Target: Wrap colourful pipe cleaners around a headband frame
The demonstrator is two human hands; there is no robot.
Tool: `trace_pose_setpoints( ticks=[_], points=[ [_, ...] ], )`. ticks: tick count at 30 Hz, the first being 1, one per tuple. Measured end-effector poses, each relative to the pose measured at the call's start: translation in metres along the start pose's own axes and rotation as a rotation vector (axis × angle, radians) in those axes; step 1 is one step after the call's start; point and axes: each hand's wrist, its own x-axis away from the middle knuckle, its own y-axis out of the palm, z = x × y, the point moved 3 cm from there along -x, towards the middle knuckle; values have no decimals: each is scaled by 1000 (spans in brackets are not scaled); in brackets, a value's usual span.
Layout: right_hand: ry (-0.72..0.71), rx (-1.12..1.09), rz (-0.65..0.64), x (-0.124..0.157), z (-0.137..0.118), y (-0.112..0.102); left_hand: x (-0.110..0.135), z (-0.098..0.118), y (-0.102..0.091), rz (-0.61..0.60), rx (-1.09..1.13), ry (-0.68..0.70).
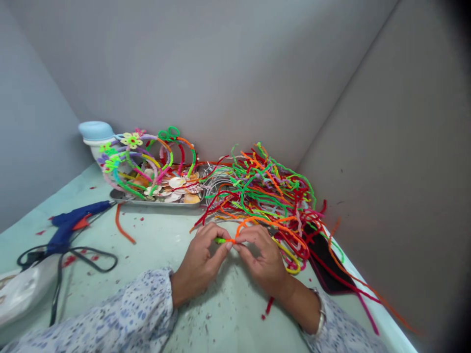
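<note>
Near the front edge of the table, both hands work close together. The fingers of the left hand and the right hand are bent, and their fingertips pinch a short green pipe cleaner and an orange pipe cleaner at the place where these two meet. The orange one curves from the fingers toward a big pile of colored pipe cleaners, which lies at the back right corner of the table. A yellow pipe cleaner lies just beside the right hand, and a black flat case is under the pile's front part. Toward the back left corner stands a metal tray with shells and bent pipe cleaner shapes. Near the left edge lies a blue glue gun with its black cord. A metal bracelet is on the right wrist.
</note>
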Motion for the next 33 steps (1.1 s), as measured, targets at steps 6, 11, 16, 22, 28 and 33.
trace_pose_setpoints(
  ticks=[6, 11, 16, 22, 28, 33],
  points=[
    [-2, 40, 30, 2, 3, -1, 0, -1, -1, -17, 18, -6],
    [-16, 48, 54, 1, 3, -2, 0, 0, -1, -23, 26, -11],
    [-17, 57, 60, 1, 3, -3, 0, -1, -1, -24, 23, -16],
    [-20, 75, 62, 1, 3, -4, -1, -2, -1, -27, 28, -16],
    [-23, 69, 72, 1, 5, -3, -1, -2, -1, -21, 31, -14],
    [-5, 71, 57, 1, 6, -2, 0, -1, -1, -23, 34, -23]
  ],
)
